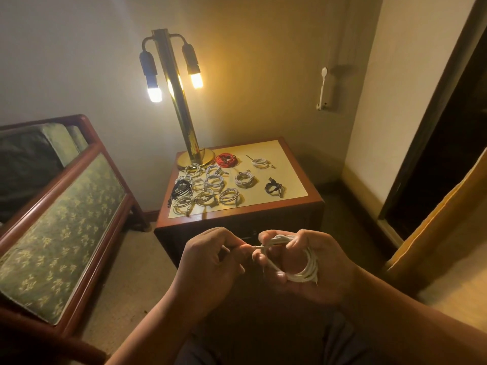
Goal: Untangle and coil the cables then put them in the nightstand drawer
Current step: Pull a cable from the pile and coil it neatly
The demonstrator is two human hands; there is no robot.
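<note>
A white cable (307, 270) is wound in a coil around the fingers of my right hand (311, 262), which grips it in front of the nightstand. My left hand (210, 259) pinches the cable's loose end with its plug, right beside the coil. On the nightstand top (290, 164) lie several coiled cables: mostly white ones (210, 183), a red one (226, 159), a black one at the left edge (180, 189) and another black one to the right (274, 188). The nightstand front (263, 222) is dark and its drawer is hard to make out.
A brass lamp (184, 114) with two lit bulbs stands at the nightstand's back left corner. A green upholstered chair with a wooden frame (66, 206) is on the left. A dark doorway (434, 154) and wooden door edge are on the right. Beige carpet covers the floor.
</note>
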